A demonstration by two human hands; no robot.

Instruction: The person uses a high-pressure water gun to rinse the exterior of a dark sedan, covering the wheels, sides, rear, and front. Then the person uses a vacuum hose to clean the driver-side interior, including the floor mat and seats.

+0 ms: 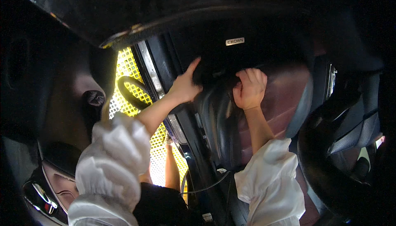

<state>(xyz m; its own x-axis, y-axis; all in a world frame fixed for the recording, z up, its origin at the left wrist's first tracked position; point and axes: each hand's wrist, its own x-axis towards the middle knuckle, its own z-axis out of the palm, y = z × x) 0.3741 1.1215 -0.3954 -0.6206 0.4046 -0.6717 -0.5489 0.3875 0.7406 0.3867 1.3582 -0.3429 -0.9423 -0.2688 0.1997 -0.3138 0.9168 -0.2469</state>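
"Two hands; where's the dark-red seat (pixel 284 98)?"
"Beneath the right hand (pixel 251 87), its long axis running toward the wearer."
"Fingers?"
"Right ones curled together, grip unclear; the left hand (pixel 184 87) has one digit apart, pointing forward."

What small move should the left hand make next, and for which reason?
Perhaps bend the outstretched finger of the left hand toward the dark surface with the small badge, for steadier contact: that finger points out from the hand, while the right hand has bent fingers at the maroon seat. Whether either hand grips something is unclear.
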